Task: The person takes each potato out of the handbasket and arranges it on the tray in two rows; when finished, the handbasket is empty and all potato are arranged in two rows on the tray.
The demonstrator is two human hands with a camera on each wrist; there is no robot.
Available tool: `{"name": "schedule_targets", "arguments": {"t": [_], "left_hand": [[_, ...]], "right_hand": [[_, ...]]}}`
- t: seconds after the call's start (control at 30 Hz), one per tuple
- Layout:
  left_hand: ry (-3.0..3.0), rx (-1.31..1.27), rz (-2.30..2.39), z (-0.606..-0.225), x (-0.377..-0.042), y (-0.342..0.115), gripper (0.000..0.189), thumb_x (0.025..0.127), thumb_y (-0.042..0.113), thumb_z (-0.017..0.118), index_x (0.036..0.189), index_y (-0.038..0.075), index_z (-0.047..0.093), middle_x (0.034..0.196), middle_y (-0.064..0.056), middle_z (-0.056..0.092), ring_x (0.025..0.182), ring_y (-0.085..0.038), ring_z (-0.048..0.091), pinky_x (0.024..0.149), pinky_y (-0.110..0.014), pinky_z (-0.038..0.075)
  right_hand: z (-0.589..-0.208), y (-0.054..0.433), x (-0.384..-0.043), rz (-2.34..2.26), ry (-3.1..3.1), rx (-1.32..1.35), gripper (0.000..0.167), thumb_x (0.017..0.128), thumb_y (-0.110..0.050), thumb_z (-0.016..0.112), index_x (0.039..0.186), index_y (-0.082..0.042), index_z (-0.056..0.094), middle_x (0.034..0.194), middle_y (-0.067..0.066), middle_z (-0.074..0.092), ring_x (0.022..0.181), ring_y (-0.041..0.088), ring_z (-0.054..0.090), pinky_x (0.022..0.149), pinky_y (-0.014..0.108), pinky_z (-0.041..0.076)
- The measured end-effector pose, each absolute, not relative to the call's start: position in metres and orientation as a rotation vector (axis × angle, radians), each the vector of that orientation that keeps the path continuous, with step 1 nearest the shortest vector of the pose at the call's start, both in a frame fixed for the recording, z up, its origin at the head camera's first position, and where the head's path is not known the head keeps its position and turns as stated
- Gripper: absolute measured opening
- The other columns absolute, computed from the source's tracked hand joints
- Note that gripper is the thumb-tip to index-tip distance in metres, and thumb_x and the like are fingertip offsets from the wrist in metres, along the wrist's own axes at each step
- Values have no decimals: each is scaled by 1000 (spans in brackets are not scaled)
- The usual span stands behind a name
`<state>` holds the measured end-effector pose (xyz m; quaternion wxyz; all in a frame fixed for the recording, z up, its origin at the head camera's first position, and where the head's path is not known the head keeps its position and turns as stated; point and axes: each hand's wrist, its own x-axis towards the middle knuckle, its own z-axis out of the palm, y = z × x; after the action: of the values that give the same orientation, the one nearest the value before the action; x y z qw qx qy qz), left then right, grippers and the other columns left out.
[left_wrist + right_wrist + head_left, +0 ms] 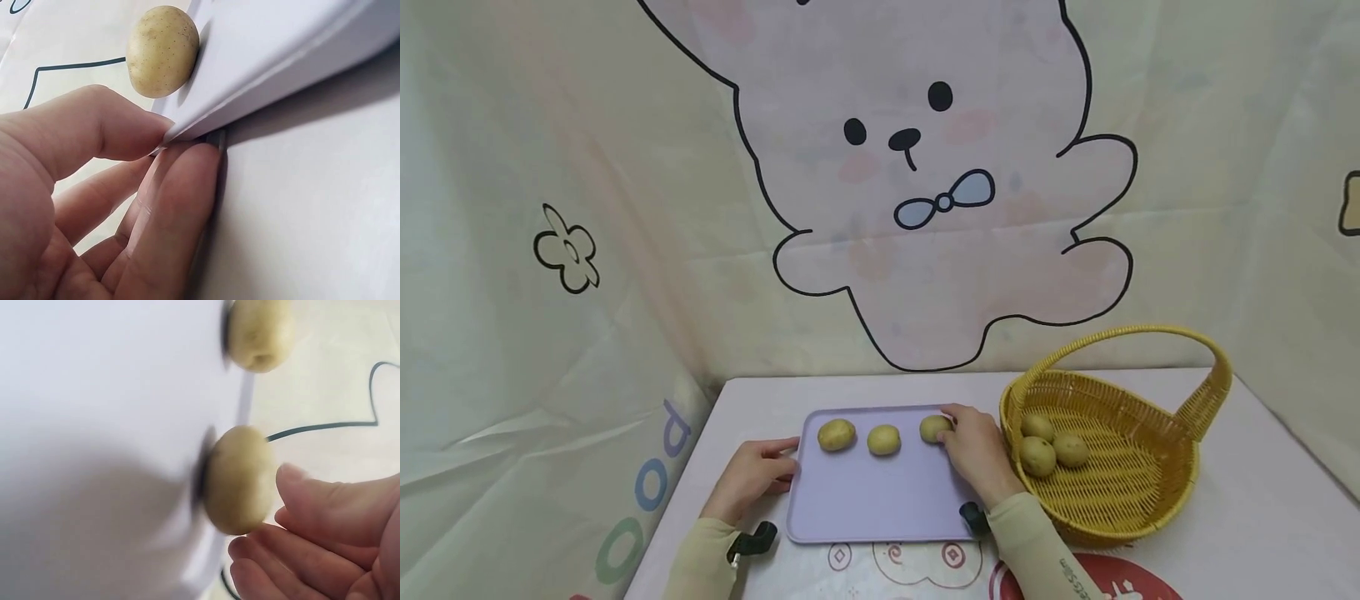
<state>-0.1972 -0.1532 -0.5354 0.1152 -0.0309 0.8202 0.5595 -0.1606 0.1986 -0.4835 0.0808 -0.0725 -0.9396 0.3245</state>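
A pale purple tray (880, 500) lies on the table with three potatoes in a row along its far side. My left hand (756, 475) pinches the tray's left rim, thumb at the top edge and fingers beneath, as the left wrist view shows. Nearest to that hand is the left potato (164, 51). The middle potato (883, 440) sits apart from both hands. At the far right corner, my right hand (976, 450) is beside the right potato (239, 481). Its fingers are loosely bent, the thumb stands off the potato and the fingertips come right to its side.
A yellow woven basket (1157, 508) with a tall handle stands right of the tray, close to the right forearm. Inside it are three potatoes (1037, 457) at the left. A cloth backdrop (917, 275) with a cartoon bear hangs behind the table (760, 408).
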Motion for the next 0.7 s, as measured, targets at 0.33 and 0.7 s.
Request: {"name": "schedule_targets", "arguments": {"t": [0.33,0.7], "left_hand": [[2414,-86,1615,-535,-195,-153,55,85,6,77,140,5,73,109,-11,79,81,-19,74,72,-32,65],[2421,-89,1603,-537,-197,-152,57,85,6,78,141,5,72,111,-11,78,82,-18,72,72,-30,64]], "right_hand": [[-440,193,-104,934,-2755,65,35,91,-9,83,125,-13,81,123,10,81,118,34,76,101,55,60],[-413,309,-39,909,-2931,330,31,90,-26,87,121,-23,82,115,-7,81,103,15,77,86,32,64]]}}
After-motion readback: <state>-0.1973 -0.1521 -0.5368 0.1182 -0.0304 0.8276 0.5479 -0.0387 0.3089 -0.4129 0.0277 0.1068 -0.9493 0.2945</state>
